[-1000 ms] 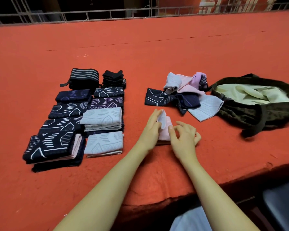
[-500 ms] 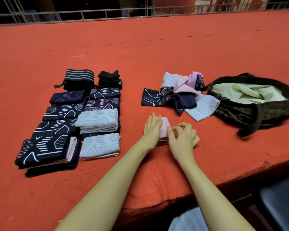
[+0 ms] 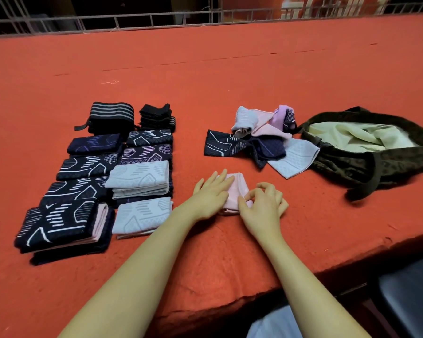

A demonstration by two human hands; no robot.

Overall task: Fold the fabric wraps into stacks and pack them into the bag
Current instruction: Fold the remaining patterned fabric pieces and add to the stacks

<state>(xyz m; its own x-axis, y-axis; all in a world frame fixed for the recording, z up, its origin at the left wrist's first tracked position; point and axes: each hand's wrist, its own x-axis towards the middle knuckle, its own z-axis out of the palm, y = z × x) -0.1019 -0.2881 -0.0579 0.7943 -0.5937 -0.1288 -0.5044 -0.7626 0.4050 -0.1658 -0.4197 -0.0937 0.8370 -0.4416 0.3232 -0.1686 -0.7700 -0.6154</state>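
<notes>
Near the middle of the frame, on the red felt-covered bench (image 3: 230,69), a small pale pink folded fabric wrap (image 3: 233,193) lies under both hands: the left hand (image 3: 211,192) presses it with flat, straight fingers, while the right hand (image 3: 263,208), its grip narrow, seems to pinch the wrap's near edge. Folded dark and grey wrap stacks (image 3: 95,181) fill the left, loose unfolded wraps (image 3: 261,142) sit right of centre, beside the open dark green bag (image 3: 376,164).
</notes>
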